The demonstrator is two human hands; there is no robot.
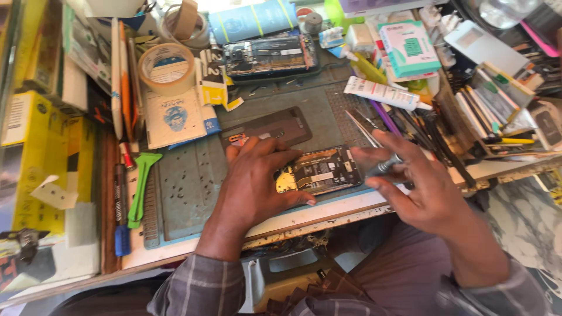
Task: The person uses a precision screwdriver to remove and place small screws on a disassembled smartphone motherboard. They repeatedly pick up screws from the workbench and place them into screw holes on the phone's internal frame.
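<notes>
An opened phone (pixel 322 169) with its circuit board showing lies on the grey work mat (pixel 187 187) near the bench's front edge. My left hand (pixel 254 184) rests flat over the phone's left end, with fingers spread around it. My right hand (pixel 418 187) hovers just right of the phone and grips a small silver screwdriver (pixel 383 167), whose tip points toward the phone's right end. A dark phone back cover (pixel 275 126) lies on the mat just behind my left hand.
A second opened phone (pixel 269 55) sits at the back, near tape rolls (pixel 168 65) and a white tube (pixel 380 93). Tweezers and pens (pixel 404 126) crowd the right. A green pry tool (pixel 140 184) and yellow boxes (pixel 35 158) are at left.
</notes>
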